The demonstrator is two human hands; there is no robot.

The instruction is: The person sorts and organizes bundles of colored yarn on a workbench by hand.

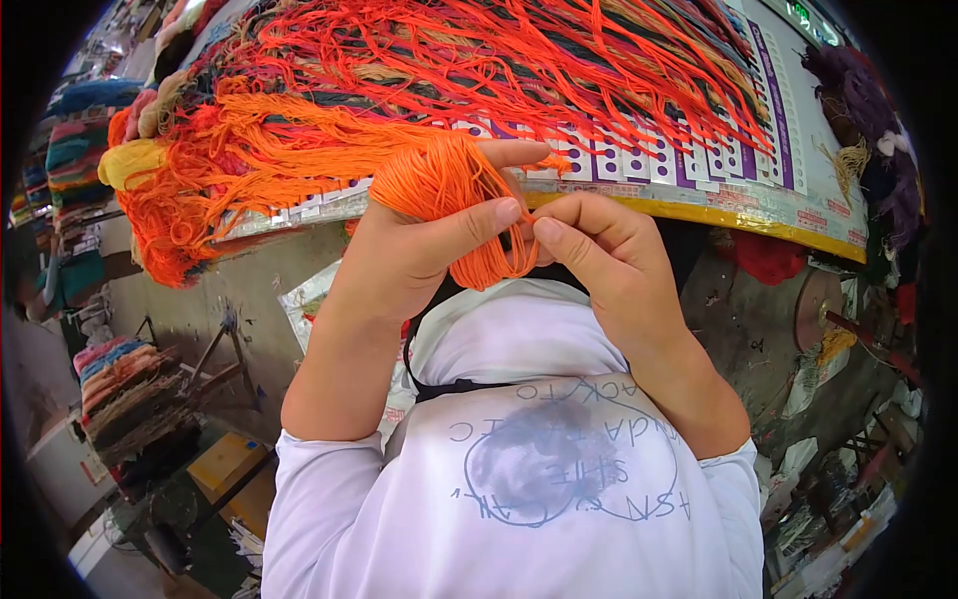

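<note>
A looped bundle of orange yarn (439, 180) hangs around my left hand (429, 235), whose thumb lies over the strands while the index finger points right. My right hand (594, 240) pinches some strands between thumb and forefinger at the bundle's right side, close to my left thumb. Just beyond both hands, long orange strands (299, 140) and red strands (559, 60) lie across the table, over white and purple cards with holes (609, 165).
The table's yellow front edge (758, 222) runs just beyond my hands. Purple yarn (868, 100) hangs at the right, and yellow yarn (133, 164) lies at the left end. Folded coloured yarn (120, 374) and a cardboard box (230, 469) stand lower left.
</note>
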